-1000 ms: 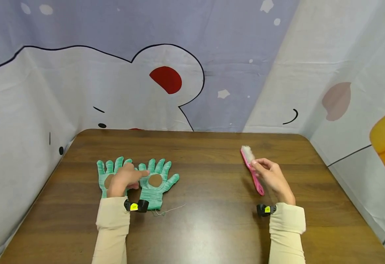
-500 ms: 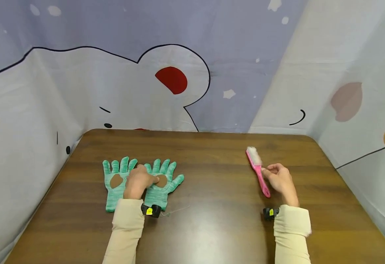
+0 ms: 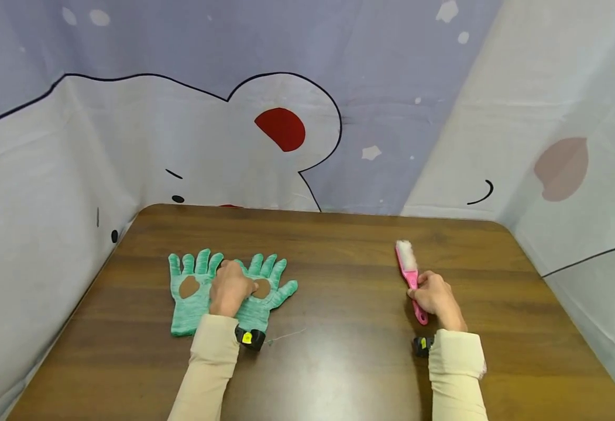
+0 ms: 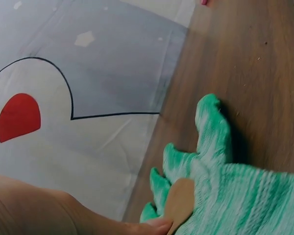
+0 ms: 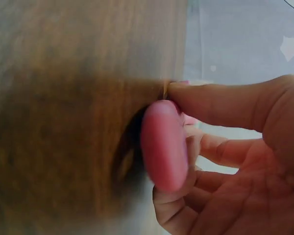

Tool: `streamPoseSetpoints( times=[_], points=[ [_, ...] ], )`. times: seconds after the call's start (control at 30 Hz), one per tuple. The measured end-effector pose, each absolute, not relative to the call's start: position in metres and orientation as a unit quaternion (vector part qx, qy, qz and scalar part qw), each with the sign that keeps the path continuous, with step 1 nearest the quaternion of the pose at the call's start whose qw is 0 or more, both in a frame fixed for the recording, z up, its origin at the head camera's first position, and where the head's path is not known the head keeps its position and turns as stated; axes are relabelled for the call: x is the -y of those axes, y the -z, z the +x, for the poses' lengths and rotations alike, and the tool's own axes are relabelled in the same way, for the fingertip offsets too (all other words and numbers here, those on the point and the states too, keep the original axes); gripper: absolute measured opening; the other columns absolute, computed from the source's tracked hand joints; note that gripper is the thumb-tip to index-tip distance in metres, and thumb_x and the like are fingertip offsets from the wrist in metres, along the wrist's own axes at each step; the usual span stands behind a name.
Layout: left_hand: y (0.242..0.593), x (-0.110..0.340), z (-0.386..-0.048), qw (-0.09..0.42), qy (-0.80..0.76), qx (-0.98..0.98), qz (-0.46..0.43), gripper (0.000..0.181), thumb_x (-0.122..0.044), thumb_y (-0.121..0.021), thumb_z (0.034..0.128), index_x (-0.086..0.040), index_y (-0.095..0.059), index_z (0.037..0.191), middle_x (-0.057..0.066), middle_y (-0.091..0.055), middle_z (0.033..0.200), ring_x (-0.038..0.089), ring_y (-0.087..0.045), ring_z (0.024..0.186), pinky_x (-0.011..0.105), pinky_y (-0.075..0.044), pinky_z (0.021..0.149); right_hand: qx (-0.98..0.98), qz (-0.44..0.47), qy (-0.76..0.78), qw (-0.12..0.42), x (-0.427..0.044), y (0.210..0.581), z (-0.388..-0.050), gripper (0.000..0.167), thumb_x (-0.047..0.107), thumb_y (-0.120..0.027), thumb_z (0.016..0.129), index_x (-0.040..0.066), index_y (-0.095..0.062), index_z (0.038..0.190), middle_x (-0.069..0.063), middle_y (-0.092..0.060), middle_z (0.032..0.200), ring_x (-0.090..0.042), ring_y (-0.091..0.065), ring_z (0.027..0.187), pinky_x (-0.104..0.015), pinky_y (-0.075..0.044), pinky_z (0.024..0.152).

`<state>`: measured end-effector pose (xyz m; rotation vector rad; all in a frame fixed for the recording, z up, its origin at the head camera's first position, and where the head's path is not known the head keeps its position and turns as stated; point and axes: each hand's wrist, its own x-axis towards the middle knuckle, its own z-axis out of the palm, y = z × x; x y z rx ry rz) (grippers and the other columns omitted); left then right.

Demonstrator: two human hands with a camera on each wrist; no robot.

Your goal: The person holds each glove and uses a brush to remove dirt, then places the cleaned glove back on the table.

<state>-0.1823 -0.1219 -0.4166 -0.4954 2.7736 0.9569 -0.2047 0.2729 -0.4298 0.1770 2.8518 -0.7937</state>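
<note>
Two green knitted gloves lie side by side, fingers away from me, each with a round brown patch: the left glove (image 3: 186, 316) and the right glove (image 3: 253, 313). My left hand (image 3: 230, 288) is over the space between them, covering part of the right glove. Its thumb (image 4: 154, 226) touches that glove's brown patch (image 4: 180, 199); its other fingers are hidden. At the right, my right hand (image 3: 437, 298) grips the pink handle of a brush (image 3: 406, 256) with white bristles. In the right wrist view, thumb and fingers hold both sides of the handle (image 5: 164, 147).
All of this is on a brown wooden table (image 3: 339, 304). A loose thread (image 3: 288, 335) trails from the right glove's cuff. A printed curtain (image 3: 391, 105) hangs behind the far edge and along both sides.
My left hand has moved right, from over the left glove to the right glove's patch. My right hand has shifted nearer, down the brush handle, and now grips it.
</note>
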Motion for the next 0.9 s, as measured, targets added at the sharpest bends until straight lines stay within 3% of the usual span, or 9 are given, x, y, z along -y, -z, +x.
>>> streamPoseSetpoints(
  times=[0.1,0.23,0.57,0.8,0.9],
  points=[
    [0.416,0.12,-0.184,0.077,-0.326,-0.928,-0.166,0.019,-0.011,-0.068,0.0805,-0.001,-0.053,0.073,0.011,-0.042,0.067,0.022,-0.042,0.051,0.03,-0.034,0.042,-0.954,0.05,0.281,0.096,-0.272,0.43,-0.205,0.03,0.015,-0.067,0.078,-0.004,-0.054,0.098,-0.011,-0.061,0.08,-0.024,-0.056,0.074,-0.034,-0.042,0.063],
    [0.414,0.118,-0.184,0.084,-0.333,-0.923,-0.172,0.032,-0.009,-0.063,0.0815,-0.011,-0.043,0.056,0.002,-0.028,0.052,0.016,-0.029,0.044,0.027,-0.027,0.039,-0.947,0.041,0.302,0.101,-0.271,0.429,-0.207,0.023,0.013,-0.068,0.076,-0.002,-0.057,0.09,-0.005,-0.057,0.07,-0.019,-0.052,0.067,-0.03,-0.039,0.058],
    [0.421,0.118,-0.183,0.117,-0.339,-0.92,-0.156,0.034,-0.004,-0.052,0.0806,-0.014,-0.033,0.054,-0.001,-0.02,0.05,0.012,-0.016,0.045,0.025,-0.02,0.039,-0.935,0.069,0.332,0.102,-0.272,0.428,-0.199,0.018,0.013,-0.062,0.075,-0.001,-0.057,0.085,-0.01,-0.053,0.078,-0.022,-0.048,0.072,-0.029,-0.037,0.058],
    [0.422,0.118,-0.184,0.136,-0.35,-0.913,-0.16,0.031,-0.003,-0.046,0.0812,-0.014,-0.032,0.056,0.0,-0.019,0.052,0.013,-0.014,0.048,0.027,-0.021,0.042,-0.882,0.067,0.448,0.128,-0.263,0.429,-0.201,0.014,0.004,-0.054,0.076,-0.002,-0.047,0.087,-0.003,-0.044,0.069,-0.014,-0.04,0.058,-0.026,-0.036,0.05],
    [0.421,0.117,-0.187,0.14,-0.343,-0.915,-0.157,0.03,-0.005,-0.046,0.0833,-0.013,-0.034,0.057,0.003,-0.025,0.055,0.017,-0.022,0.052,0.028,-0.024,0.044,-0.859,0.058,0.488,0.146,-0.258,0.426,-0.201,0.016,0.001,-0.049,0.077,-0.001,-0.041,0.089,-0.002,-0.043,0.064,-0.012,-0.04,0.054,-0.024,-0.037,0.048]
  ],
)
